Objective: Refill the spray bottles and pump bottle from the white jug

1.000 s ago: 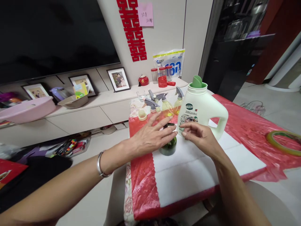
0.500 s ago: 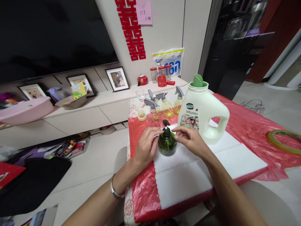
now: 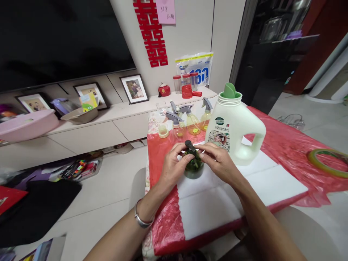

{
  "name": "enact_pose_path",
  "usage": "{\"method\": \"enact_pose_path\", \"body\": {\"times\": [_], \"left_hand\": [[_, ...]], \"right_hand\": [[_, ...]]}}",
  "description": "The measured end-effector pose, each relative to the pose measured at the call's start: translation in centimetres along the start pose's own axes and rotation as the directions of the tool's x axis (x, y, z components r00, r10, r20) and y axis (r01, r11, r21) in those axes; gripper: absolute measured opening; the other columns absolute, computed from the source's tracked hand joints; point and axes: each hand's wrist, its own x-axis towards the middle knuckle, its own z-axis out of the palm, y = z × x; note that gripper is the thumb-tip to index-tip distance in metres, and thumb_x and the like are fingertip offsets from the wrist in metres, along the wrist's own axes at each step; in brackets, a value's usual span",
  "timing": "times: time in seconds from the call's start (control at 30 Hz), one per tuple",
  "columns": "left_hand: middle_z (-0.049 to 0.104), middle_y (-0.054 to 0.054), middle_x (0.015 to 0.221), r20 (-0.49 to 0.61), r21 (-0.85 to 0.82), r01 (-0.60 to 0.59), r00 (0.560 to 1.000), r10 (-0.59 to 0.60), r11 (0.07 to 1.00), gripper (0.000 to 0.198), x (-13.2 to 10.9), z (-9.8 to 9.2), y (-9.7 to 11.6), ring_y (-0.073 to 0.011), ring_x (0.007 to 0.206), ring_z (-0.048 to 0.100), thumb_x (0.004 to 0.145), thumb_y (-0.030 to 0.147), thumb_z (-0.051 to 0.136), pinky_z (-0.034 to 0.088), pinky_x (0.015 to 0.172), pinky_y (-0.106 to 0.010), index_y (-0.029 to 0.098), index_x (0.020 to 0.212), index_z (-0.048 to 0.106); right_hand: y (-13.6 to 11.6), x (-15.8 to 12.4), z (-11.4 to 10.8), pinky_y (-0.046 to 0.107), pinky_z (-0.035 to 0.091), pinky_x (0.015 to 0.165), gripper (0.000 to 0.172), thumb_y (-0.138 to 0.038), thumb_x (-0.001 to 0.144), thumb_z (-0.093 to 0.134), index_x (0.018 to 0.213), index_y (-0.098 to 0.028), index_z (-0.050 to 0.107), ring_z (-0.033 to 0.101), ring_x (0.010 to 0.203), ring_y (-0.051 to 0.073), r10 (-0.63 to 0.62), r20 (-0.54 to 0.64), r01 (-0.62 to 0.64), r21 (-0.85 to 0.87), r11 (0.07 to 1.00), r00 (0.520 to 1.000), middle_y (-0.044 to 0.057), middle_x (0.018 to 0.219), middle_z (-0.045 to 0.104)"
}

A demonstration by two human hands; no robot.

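Note:
A dark green pump bottle stands upright on the white sheet, its black pump head angled toward the back left. From the left, my left hand has its thumb and fingers closed around the neck. My right hand grips the same neck from the other side, fingertips close to those of the left. Both hands partly hide the bottle's collar and shoulder. Just behind my right hand is a large pale green jug, uncapped, with a green spout in its mouth.
Several clear spray bottles with grey triggers stand behind the pump bottle, beside a pale cap. Red plastic film covers the table, and a roll of tape lies at right. A low cabinet runs along the wall.
Both hands have closed in on the pump bottle's neck, where the fingers were looser before. The pump head has turned and now leans to the back left.

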Motion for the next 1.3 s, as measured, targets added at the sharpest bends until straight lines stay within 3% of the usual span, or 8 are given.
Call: {"method": "enact_pose_path", "body": {"times": [0.37, 0.47, 0.63, 0.77, 0.97, 1.1, 1.2, 1.3], "left_hand": [[0.07, -0.006, 0.11, 0.047, 0.174, -0.148, 0.989, 0.142, 0.974, 0.023, -0.4, 0.0, 0.3, -0.0211, 0.103, 0.064, 0.088, 0.019, 0.059, 0.05, 0.094, -0.038, 0.023, 0.11, 0.066], [0.068, -0.007, 0.113, 0.045, 0.16, -0.143, 0.989, 0.138, 0.977, 0.025, -0.5, 0.1, 0.2, -0.0215, 0.105, 0.063, 0.089, 0.019, 0.06, 0.049, 0.096, -0.039, 0.023, 0.112, 0.065], [0.064, -0.004, 0.106, -0.04, 0.184, -0.114, 0.992, 0.123, 0.976, 0.024, -0.6, 0.5, 0.1, -0.022, 0.103, 0.061, 0.078, 0.023, 0.076, 0.049, 0.093, -0.037, 0.023, 0.1, 0.067], [0.064, -0.003, 0.1, -0.091, 0.154, -0.088, 0.991, 0.103, 0.984, 0.021, -0.6, 1.1, 0.0, -0.0206, 0.097, 0.061, 0.078, 0.022, 0.075, 0.049, 0.089, -0.035, 0.023, 0.097, 0.066], [0.067, -0.004, 0.11, -0.127, 0.031, 0.017, 0.992, -0.012, 0.999, 0.036, -1.3, 1.7, -0.6, -0.0211, 0.105, 0.063, 0.082, 0.022, 0.069, 0.049, 0.096, -0.037, 0.024, 0.116, 0.058], [0.067, -0.005, 0.112, -0.095, 0.022, 0.015, 0.995, -0.013, 1.0, 0.038, -1.5, 1.6, -0.8, -0.0205, 0.105, 0.064, 0.085, 0.021, 0.065, 0.05, 0.095, -0.037, 0.024, 0.122, 0.055], [0.066, -0.004, 0.106, -0.051, 0.071, 0.005, 0.999, -0.002, 0.997, 0.03, -1.3, 1.4, -0.5, -0.0209, 0.1, 0.064, 0.085, 0.022, 0.066, 0.05, 0.092, -0.036, 0.023, 0.114, 0.06], [0.063, -0.004, 0.105, -0.04, 0.12, -0.039, 0.998, 0.044, 0.992, 0.027, -0.8, 1.3, 0.0, -0.0216, 0.101, 0.062, 0.08, 0.025, 0.073, 0.049, 0.092, -0.036, 0.023, 0.105, 0.063]], "right_hand": [[0.4, 0.1, 0.1, 0.03, 0.048, 0.083, 0.03, -0.028, 0.095, 0.055, 0.119, -0.02, 0.07, 0.061, 0.094, 0.015, -0.029, -0.027, 0.028, -0.022, 0.999, 0.999, 0.004, 0.105, 0.065], [0.3, 0.1, 0.1, 0.03, 0.048, 0.084, 0.029, -0.028, 0.095, 0.055, 0.119, -0.02, 0.07, 0.061, 0.095, 0.015, -0.026, -0.025, 0.026, -0.026, 0.999, 0.999, 0.005, 0.106, 0.066], [0.3, 0.0, 0.1, 0.03, 0.047, 0.081, 0.028, -0.028, 0.096, 0.054, 0.117, -0.021, 0.071, 0.061, 0.092, 0.016, -0.026, -0.013, 0.026, -0.039, 0.999, 1.0, 0.005, 0.102, 0.066], [0.3, 0.0, 0.1, 0.029, 0.047, 0.079, 0.027, -0.027, 0.095, 0.054, 0.115, -0.02, 0.071, 0.061, 0.091, 0.015, -0.034, -0.008, 0.033, -0.045, 0.998, 0.999, 0.005, 0.104, 0.065], [0.4, 0.0, 0.2, 0.027, 0.046, 0.072, 0.028, -0.025, 0.09, 0.058, 0.116, -0.02, 0.07, 0.057, 0.08, 0.013, -0.02, 0.014, 0.021, -0.09, 0.996, 1.0, 0.005, 0.096, 0.061], [0.5, -0.1, 0.2, 0.029, 0.046, 0.072, 0.035, -0.03, 0.088, 0.065, 0.121, -0.019, 0.068, 0.053, 0.075, 0.013, 0.0, 0.035, 0.006, -0.148, 0.989, 0.999, 0.004, 0.091, 0.057], [0.5, -0.1, 0.3, 0.031, 0.047, 0.077, 0.042, -0.033, 0.085, 0.07, 0.124, -0.02, 0.066, 0.055, 0.085, 0.016, -0.002, 0.059, 0.013, -0.188, 0.982, 0.998, 0.007, 0.101, 0.058], [0.5, 0.1, 0.4, 0.037, 0.045, 0.091, 0.046, -0.032, 0.08, 0.077, 0.123, -0.023, 0.066, 0.055, 0.105, 0.023, -0.019, 0.086, 0.038, -0.22, 0.975, 0.996, 0.008, 0.117, 0.06]]}}
